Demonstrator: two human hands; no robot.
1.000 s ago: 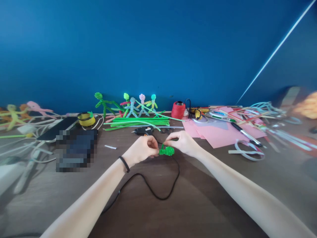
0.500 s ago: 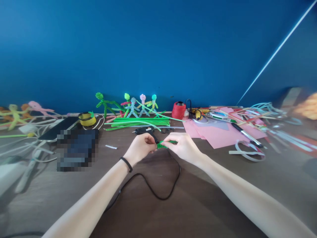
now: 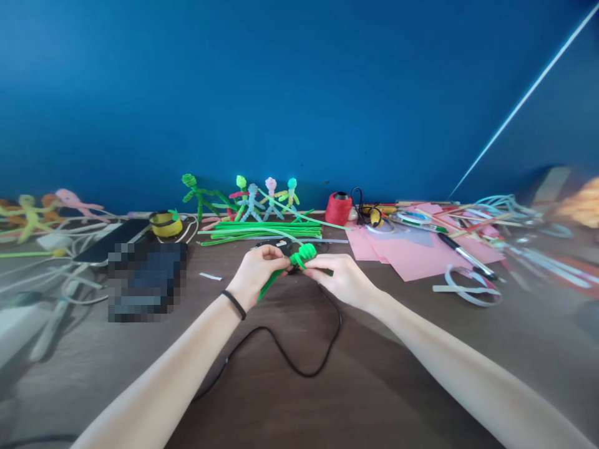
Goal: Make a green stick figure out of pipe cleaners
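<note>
Between my two hands is a bright green pipe cleaner (image 3: pixel 304 252), its upper part wound into a thick coil. My left hand (image 3: pixel 262 268) pinches it from the left, and a straight green end slants down below those fingers. On the right side of the coil, my right hand (image 3: pixel 344 277) grips the pipe cleaner between thumb and fingertips. Just behind lies a black glue gun (image 3: pixel 274 243), mostly hidden by the hands. Past it rests a bundle of green pipe cleaners (image 3: pixel 266 232).
Small pipe-cleaner figures (image 3: pixel 253 202) stand along the blue wall. A red thread spool (image 3: pixel 337 209), pink paper (image 3: pixel 414 262) and a black marker (image 3: pixel 468 255) are to the right. Phones (image 3: pixel 116 240) and white cables lie left. A black cord (image 3: pixel 304 376) loops across the table.
The green coil has come up into view above my fingertips, and a straight green end now shows under my left hand. Both hands stay in nearly the same place.
</note>
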